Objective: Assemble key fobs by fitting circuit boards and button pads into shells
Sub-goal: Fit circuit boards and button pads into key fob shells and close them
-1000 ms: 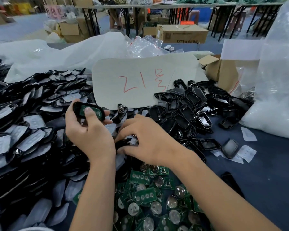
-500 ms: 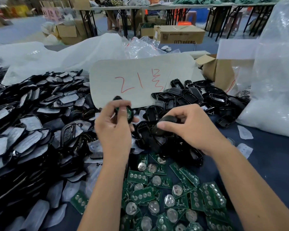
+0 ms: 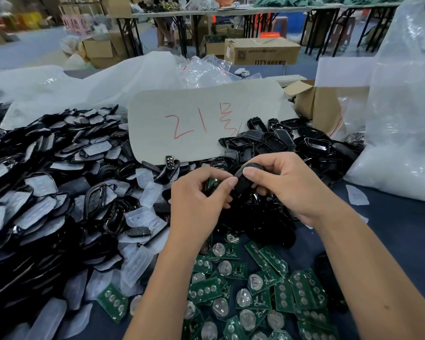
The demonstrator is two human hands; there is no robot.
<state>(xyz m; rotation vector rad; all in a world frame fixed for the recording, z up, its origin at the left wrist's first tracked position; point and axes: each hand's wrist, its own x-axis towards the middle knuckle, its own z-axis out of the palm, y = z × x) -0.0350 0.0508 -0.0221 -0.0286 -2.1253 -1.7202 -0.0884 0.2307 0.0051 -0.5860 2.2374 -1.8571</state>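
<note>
My left hand (image 3: 199, 204) grips a black shell half with a green circuit board (image 3: 212, 184) seated in it. My right hand (image 3: 285, 190) pinches a second black shell half (image 3: 242, 175) between thumb and fingers, and its lower edge meets the left hand's piece. Both hands hover over the table's middle. Loose green circuit boards (image 3: 255, 285) with round battery holders lie heaped below my wrists. Empty black shells (image 3: 287, 146) are piled behind the hands. Shells with translucent button pads (image 3: 47, 192) cover the left side.
A pale card with red writing (image 3: 194, 123) leans behind the piles. A big clear plastic bag (image 3: 402, 119) stands at the right, with a cardboard box (image 3: 324, 106) beside it. White plastic sheeting (image 3: 71, 84) lies at the back left. Blue table surface (image 3: 402, 229) shows at the right.
My hands have come together: the left carried its board-filled shell rightwards from the left pile, while the right lifted a black shell half and brought it against the left one.
</note>
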